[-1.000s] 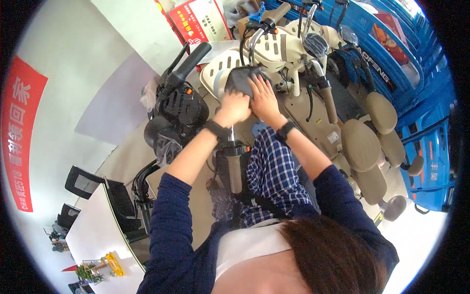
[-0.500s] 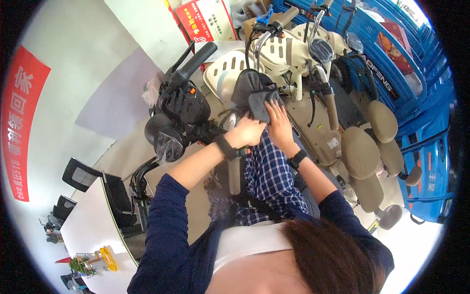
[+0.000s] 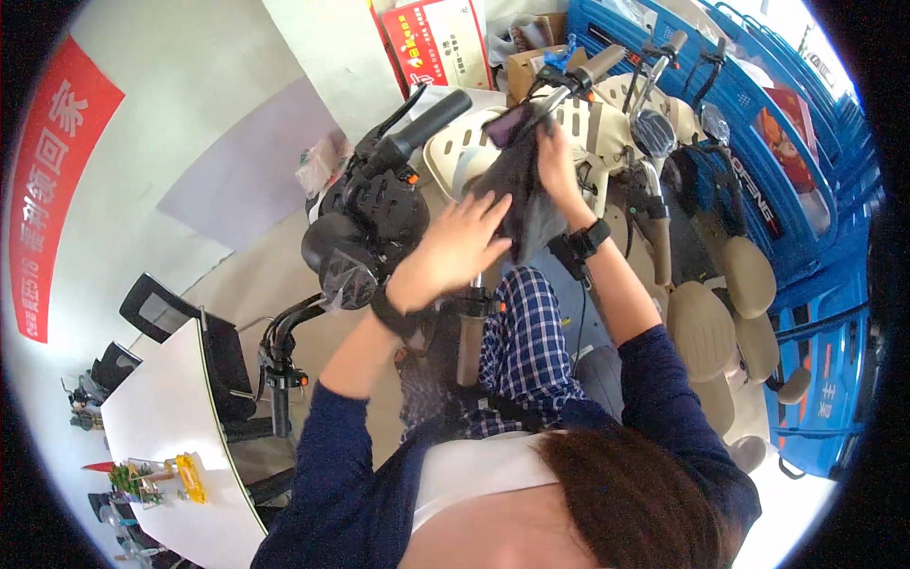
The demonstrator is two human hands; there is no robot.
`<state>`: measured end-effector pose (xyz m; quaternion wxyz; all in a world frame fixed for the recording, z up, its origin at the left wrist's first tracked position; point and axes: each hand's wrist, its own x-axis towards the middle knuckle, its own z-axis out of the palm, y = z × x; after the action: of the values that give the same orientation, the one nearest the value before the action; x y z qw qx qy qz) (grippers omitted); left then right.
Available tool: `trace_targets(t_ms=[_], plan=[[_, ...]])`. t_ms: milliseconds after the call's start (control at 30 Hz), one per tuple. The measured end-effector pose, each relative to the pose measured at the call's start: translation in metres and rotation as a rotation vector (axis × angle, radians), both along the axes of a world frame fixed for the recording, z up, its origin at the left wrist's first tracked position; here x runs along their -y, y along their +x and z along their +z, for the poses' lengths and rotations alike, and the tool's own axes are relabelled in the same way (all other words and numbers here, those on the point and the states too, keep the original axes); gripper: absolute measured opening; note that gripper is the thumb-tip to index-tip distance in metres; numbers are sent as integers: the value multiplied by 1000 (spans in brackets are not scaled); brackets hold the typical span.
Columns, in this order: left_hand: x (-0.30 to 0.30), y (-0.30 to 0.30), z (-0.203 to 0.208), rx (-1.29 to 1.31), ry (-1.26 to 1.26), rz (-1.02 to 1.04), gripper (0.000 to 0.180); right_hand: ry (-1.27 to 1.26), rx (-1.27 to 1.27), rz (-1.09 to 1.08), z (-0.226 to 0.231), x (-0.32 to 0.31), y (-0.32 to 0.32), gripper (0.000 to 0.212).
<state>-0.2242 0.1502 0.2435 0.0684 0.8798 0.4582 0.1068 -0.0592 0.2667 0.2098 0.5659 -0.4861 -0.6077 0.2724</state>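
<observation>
A dark grey cloth [image 3: 527,207] hangs over the front of the vehicle I sit astride. My right hand [image 3: 561,171] grips its upper right edge, fingers closed round the fabric. Fingers spread, my left hand [image 3: 457,245] lies against the cloth's lower left side without grasping it. Above the cloth is a dark panel with a purplish sheen [image 3: 510,125]; I cannot tell whether it is a mirror or a display. A handlebar grip [image 3: 469,346] of my vehicle shows below my left hand.
On the left stands a black scooter [image 3: 379,213] with a wrapped mirror. Cream scooters [image 3: 592,128] with beige seats [image 3: 703,327] line the right, beside blue cargo vehicles [image 3: 654,66]. A white table [image 3: 161,403] and black chairs [image 3: 227,365] are lower left.
My left hand has opened from a fist and moved slightly left. My right hand has gone up and right, lifting and spreading the cloth. The view has shifted slightly.
</observation>
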Motion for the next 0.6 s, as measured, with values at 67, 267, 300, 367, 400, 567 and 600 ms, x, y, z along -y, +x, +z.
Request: trace_targets(t_ms=[67,267,300,367,400,567,600], plan=[[29,-2,-3,100,-70,-7,60,167,-149,-105,5,-3,3,28],[101,17,-83,71,70,268,70,149,-613,-100,11,-6,-19,28],[100,18,-85,129,104,278,67,87,-426,-149,12,-6,-25,28],[98,24,-88,194,130,289,64,320,-116,-231,-21,-29,-32,27],[96,25,-91,206,130,272,60,151,-65,-217,-31,-34,-42,32],[93,31,-99,227,138,255,50,48,1256,5,-66,-45,-51,39],[93,31,-100,225,133,256,50,44,1255,9,-72,-44,-53,39]])
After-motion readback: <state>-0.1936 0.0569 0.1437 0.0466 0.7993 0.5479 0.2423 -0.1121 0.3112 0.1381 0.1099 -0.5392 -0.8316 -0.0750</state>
